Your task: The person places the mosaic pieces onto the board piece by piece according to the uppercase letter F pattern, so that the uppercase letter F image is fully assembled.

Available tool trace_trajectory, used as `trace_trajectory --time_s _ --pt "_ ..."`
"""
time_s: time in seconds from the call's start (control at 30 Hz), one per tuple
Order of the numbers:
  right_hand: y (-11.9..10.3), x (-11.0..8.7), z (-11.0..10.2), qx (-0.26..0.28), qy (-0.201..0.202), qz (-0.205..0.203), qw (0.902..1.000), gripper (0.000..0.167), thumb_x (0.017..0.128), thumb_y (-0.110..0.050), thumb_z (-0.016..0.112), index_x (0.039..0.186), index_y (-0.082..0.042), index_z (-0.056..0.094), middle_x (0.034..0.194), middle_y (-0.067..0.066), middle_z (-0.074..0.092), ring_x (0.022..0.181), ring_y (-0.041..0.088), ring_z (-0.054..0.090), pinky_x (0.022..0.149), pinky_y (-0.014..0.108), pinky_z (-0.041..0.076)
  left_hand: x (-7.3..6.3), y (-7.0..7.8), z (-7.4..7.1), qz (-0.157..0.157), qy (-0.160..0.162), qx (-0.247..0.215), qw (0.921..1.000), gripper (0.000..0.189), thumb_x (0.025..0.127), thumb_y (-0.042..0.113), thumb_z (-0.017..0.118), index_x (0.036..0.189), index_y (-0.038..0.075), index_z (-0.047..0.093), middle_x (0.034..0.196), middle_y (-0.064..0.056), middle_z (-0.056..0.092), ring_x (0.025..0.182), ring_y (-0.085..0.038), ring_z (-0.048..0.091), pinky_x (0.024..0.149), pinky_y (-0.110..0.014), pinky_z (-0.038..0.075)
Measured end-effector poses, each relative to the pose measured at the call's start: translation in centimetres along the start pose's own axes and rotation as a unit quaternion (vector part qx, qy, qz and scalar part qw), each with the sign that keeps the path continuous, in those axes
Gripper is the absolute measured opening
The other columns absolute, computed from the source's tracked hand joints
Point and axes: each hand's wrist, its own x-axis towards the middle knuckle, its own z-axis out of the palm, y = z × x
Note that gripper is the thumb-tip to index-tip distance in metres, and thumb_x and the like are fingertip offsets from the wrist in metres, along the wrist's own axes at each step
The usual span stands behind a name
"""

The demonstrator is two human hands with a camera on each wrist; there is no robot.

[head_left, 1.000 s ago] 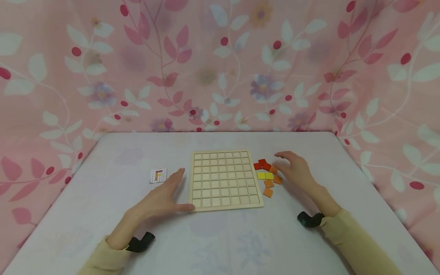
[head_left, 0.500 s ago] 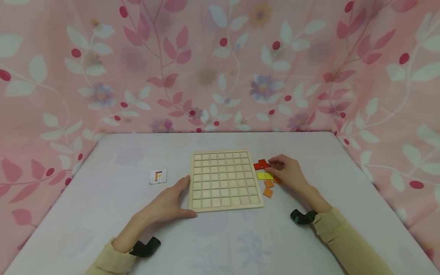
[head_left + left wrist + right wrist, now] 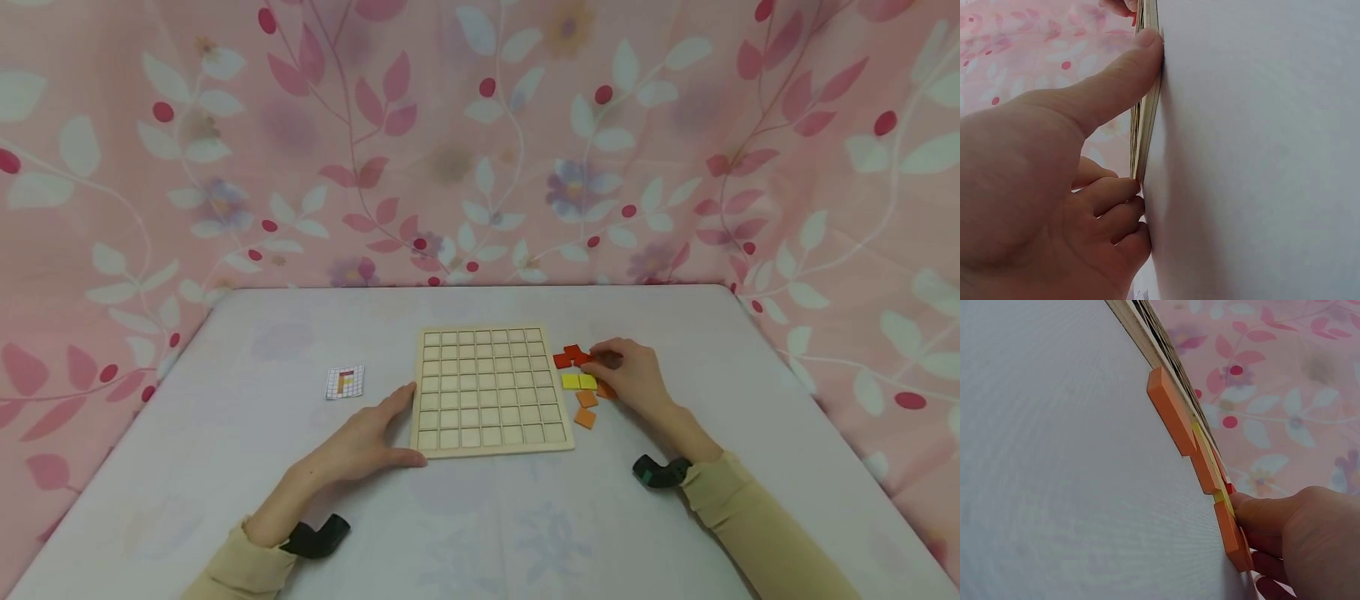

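Note:
A square wooden grid board lies flat in the middle of the table, its cells bare. My left hand rests at the board's near left corner, thumb along the front edge and the other fingers at the left side. To the board's right, my right hand bends over a small pile of square tiles, thumb and forefinger pinching at a red tile. Two yellow tiles lie just below its fingertips. Several orange tiles sit nearby, among them the nearest orange tile; the hand partly hides another.
A small printed card with a coloured grid pattern lies left of the board. White cloth covers the table, and a pink flowered curtain hangs behind and at both sides. Each wrist wears a black camera mount.
My right hand has come left and down from above the tiles, bringing its fingertips together at the red ones. My left hand has slid right to the board's edge and settled there.

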Motion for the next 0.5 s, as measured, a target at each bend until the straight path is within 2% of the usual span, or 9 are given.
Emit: trace_trajectory --time_s 0.5 --pt "-0.42 -0.04 -0.12 -0.007 -0.001 0.006 1.0000 0.028 0.084 -0.019 0.082 0.105 -0.003 0.075 0.098 0.013 0.073 0.087 0.028 0.070 0.080 0.044 0.057 -0.02 0.00 -0.07 -0.010 -0.006 0.012 0.9999 0.108 0.079 0.053 0.080 0.160 0.011 0.023 0.163 -0.010 0.031 0.150 -0.030 0.029 0.118 -0.051 0.032"
